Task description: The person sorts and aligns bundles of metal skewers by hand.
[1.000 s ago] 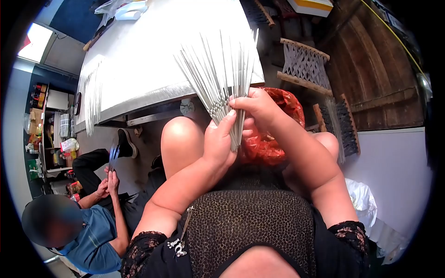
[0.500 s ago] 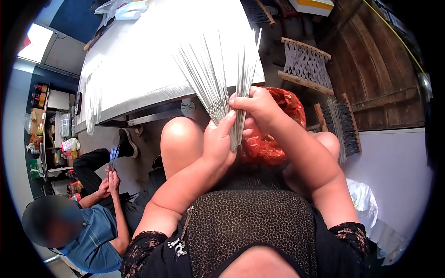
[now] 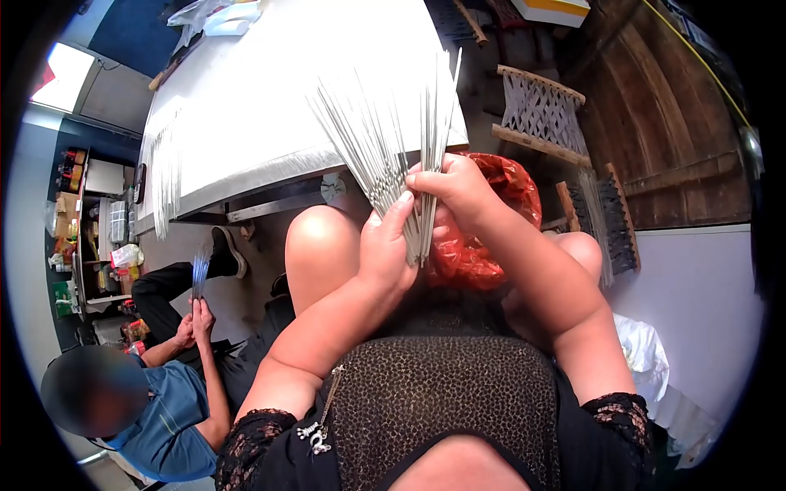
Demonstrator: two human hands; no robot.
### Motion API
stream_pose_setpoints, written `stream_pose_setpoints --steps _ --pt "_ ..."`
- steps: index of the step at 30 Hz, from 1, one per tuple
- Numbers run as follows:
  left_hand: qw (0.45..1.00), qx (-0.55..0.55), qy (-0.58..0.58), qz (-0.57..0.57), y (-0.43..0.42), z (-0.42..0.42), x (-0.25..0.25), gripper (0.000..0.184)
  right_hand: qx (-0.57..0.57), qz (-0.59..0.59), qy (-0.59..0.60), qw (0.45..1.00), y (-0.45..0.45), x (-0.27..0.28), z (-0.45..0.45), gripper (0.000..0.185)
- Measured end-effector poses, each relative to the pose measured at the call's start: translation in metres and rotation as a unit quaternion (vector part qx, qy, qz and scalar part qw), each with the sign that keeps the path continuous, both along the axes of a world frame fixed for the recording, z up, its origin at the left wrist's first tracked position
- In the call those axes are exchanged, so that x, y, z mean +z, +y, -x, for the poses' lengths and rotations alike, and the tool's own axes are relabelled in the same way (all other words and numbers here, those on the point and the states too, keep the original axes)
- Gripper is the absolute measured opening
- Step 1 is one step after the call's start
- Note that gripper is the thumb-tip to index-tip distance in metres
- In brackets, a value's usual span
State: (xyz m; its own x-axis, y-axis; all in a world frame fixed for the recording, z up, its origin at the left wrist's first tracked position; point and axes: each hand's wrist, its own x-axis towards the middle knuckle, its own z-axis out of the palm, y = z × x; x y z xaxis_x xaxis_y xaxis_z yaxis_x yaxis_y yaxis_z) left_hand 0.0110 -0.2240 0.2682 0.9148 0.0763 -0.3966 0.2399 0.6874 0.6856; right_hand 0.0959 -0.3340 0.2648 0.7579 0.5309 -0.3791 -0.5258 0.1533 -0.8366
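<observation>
My left hand (image 3: 386, 245) is closed around the lower part of a fanned bundle of thin silvery metal rods (image 3: 360, 139), which look like skewers. Small thickened spots show in a band across this bundle near my thumb. My right hand (image 3: 453, 186) pinches a narrower bunch of the same rods (image 3: 429, 123) between thumb and fingers, just right of the fan. Both bunches point up and away from me, spread at the far ends and close together near my hands. Some fingertips are hidden behind the rods.
A white-topped table (image 3: 270, 98) stands ahead, with more rods (image 3: 166, 168) at its left edge. A red plastic bag (image 3: 491, 258) is below my right hand. Rods (image 3: 596, 221) lie by a strapped wooden frame at right. At left, a person (image 3: 172, 409) holds another bunch.
Both hands stay almost in place. My right hand and its bunch have shifted very slightly to the right, and the fan's rods have spread a little differently.
</observation>
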Motion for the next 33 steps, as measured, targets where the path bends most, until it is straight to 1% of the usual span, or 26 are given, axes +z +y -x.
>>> stream_pose_setpoints --steps 10,13,15,19,22,25,29,32,33 --pt "1.000 -0.001 -0.008 -0.023 0.000 0.001 0.000 0.026 0.019 -0.021 0.019 0.999 -0.006 0.001 -0.001 0.017" --pt "0.999 0.006 0.009 -0.035 0.001 0.002 0.001 0.026 0.052 -0.028 0.034 0.998 -0.014 0.015 -0.003 0.020" --pt "0.999 0.000 0.012 -0.037 0.003 0.001 0.002 0.026 0.081 -0.003 0.063 0.995 -0.021 0.029 -0.005 0.021" --pt "0.999 -0.015 0.027 -0.023 0.003 0.000 0.005 0.028 0.086 -0.008 0.041 0.995 -0.021 0.012 -0.011 0.016" --pt "0.999 -0.028 0.024 -0.021 0.005 0.000 0.004 0.030 0.071 0.002 0.039 0.997 -0.018 0.027 -0.007 0.015" --pt "0.999 -0.028 0.026 -0.018 0.006 0.002 0.005 0.032 0.080 -0.003 0.038 0.996 -0.010 0.010 -0.012 0.013" --pt "0.999 -0.039 0.033 -0.005 0.012 0.004 0.005 0.032 0.105 -0.001 0.031 0.994 -0.007 0.013 -0.014 0.014" --pt "0.999 -0.046 0.016 -0.011 0.013 0.005 0.006 0.031 0.108 -0.003 0.026 0.994 -0.001 0.015 -0.012 0.016" --pt "0.999 -0.038 0.022 -0.032 0.013 0.005 0.005 0.030 0.111 -0.001 0.022 0.994 0.002 0.012 -0.013 0.018"
